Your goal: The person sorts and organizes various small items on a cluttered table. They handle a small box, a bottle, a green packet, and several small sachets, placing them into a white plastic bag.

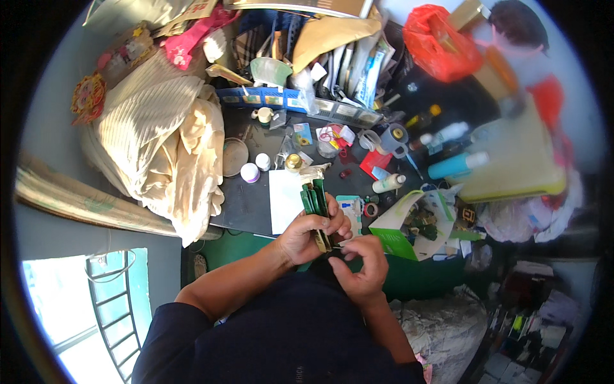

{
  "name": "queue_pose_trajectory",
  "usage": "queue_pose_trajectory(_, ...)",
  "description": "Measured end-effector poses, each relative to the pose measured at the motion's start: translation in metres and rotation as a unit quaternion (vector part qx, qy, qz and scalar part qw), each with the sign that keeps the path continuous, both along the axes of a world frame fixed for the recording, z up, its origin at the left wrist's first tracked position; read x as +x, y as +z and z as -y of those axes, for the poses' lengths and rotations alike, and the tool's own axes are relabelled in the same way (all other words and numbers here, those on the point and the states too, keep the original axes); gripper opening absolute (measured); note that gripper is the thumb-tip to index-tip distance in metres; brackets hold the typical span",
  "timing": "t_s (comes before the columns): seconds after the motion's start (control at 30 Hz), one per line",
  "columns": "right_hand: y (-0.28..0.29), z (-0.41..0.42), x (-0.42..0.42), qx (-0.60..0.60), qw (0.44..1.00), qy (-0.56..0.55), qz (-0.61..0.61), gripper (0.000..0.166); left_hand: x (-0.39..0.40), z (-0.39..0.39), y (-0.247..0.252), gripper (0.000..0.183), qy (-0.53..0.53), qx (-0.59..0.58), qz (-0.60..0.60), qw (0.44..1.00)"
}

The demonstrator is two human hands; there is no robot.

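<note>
My left hand point(307, 235) grips a stack of narrow green and gold strips, possibly foil packets point(314, 201), held upright over the front edge of the desk. Its fingers wrap the lower half of the stack. Close beside the stack's lower end is my right hand point(367, 269), with thumb and forefinger curved apart; no held thing shows between them. A white sheet of paper point(283, 204) lies on the dark desk behind my left hand. To the right, a white and green paper bag point(395, 242) stands open with dark green pieces point(424, 225) inside.
Small white jars point(250, 173), a gold-lidded jar point(293, 163) and a roll of red tape point(370, 209) sit on the desk. Cream cloth point(158, 144) is heaped at left. Blue and grey baskets point(261, 97) hold papers behind. A yellowish plastic bin point(523, 158) stands at right.
</note>
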State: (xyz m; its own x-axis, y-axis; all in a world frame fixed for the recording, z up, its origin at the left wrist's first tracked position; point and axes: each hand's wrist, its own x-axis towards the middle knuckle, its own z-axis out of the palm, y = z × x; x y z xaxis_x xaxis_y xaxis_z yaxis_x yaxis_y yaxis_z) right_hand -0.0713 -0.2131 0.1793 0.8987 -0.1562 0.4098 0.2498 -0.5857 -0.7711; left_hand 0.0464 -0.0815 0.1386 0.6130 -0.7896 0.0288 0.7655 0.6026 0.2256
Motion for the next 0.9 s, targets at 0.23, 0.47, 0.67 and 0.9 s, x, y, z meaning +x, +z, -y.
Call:
queue_pose_trajectory(0.23, -0.014, 0.033, 0.012, 0.309, 0.94, 0.074, -0.123, 0.083, -0.031, -0.005, -0.006, 0.034, -0.21, 0.024, -0.013, 0.977)
queue_pose_trajectory(0.47, -0.04, 0.029, 0.004, 0.49, 0.829, 0.202, -0.177, 0.05, -0.053, -0.006, -0.023, 0.034, -0.33, 0.025, -0.004, 0.944)
queue_pose_trajectory(0.67, -0.023, 0.03, -0.008, 0.486, 0.834, 0.173, -0.197, 0.053, -0.055, -0.003, -0.024, 0.037, -0.387, 0.107, 0.031, 0.915)
queue_pose_trajectory(0.9, -0.042, 0.037, -0.027, 0.452, 0.855, 0.14, -0.214, 0.027, -0.061, 0.005, -0.027, 0.035, -0.417, 0.114, 0.044, 0.901)
